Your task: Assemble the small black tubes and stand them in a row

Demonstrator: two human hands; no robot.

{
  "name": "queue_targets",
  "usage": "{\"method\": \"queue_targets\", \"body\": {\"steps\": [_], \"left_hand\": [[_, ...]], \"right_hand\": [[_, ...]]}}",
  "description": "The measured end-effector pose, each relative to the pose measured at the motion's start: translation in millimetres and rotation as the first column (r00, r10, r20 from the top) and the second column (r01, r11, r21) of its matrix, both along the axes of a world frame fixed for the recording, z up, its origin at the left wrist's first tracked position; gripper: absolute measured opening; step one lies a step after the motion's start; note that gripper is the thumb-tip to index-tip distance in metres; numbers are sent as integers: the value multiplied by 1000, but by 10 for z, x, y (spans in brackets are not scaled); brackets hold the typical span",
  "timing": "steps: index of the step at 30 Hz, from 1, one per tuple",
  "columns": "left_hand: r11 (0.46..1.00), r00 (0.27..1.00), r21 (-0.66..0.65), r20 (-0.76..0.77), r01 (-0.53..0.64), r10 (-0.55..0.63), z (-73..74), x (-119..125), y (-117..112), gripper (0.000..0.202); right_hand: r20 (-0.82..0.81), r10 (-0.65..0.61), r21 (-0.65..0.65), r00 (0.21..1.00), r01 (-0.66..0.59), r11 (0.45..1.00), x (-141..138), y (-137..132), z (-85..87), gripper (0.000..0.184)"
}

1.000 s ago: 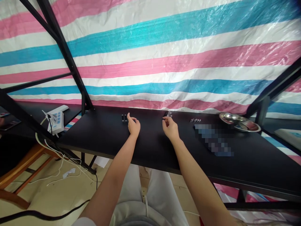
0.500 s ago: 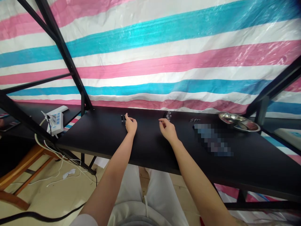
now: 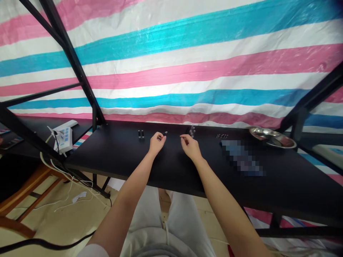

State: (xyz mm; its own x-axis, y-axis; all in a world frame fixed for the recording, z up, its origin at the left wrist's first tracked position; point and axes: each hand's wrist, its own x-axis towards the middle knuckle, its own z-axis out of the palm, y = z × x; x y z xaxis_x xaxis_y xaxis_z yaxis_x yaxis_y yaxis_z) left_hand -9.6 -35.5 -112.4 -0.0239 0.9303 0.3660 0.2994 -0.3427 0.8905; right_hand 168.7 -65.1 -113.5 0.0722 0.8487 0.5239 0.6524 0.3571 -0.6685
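My left hand (image 3: 157, 143) is closed over the black table, pinching a small black stick with a pale end (image 3: 165, 132). Two similar small black sticks with light tips (image 3: 141, 134) stand side by side to the left of it. My right hand (image 3: 190, 147) has its fingers curled and pressed together; whether anything small is between them is hidden. Just behind that hand lies a cluster of small clear or silvery pieces (image 3: 192, 130), partly covered by the fingers. Farther right is a short row of tiny silvery pieces (image 3: 222, 136).
A shiny metal dish (image 3: 284, 143) stands at the right back of the black table (image 3: 112, 153), behind a blurred-out flat item (image 3: 242, 160). Dark metal frame bars (image 3: 76, 67) rise at the left. A white power strip (image 3: 65, 140) and cables lie left; a striped sheet hangs behind.
My left hand has moved right, away from the two black sticks, carrying a third stick toward my right hand. My right hand has hardly moved.
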Motion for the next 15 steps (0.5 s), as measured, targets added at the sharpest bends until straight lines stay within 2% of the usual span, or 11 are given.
{"method": "queue_targets", "body": {"steps": [5,10,15], "left_hand": [[979,978,-6,-41,205,-205,29,118,-149,19],[942,947,-91,34,322,-321,44,180,-214,25],[914,918,-92,56,396,-392,54,193,-234,17]], "right_hand": [[-189,110,-88,976,-128,988,-45,41,-31,37],[-409,213,-152,887,-297,943,-122,93,-81,42],[-551,202,-125,810,-320,939,-141,90,-41,41]]}}
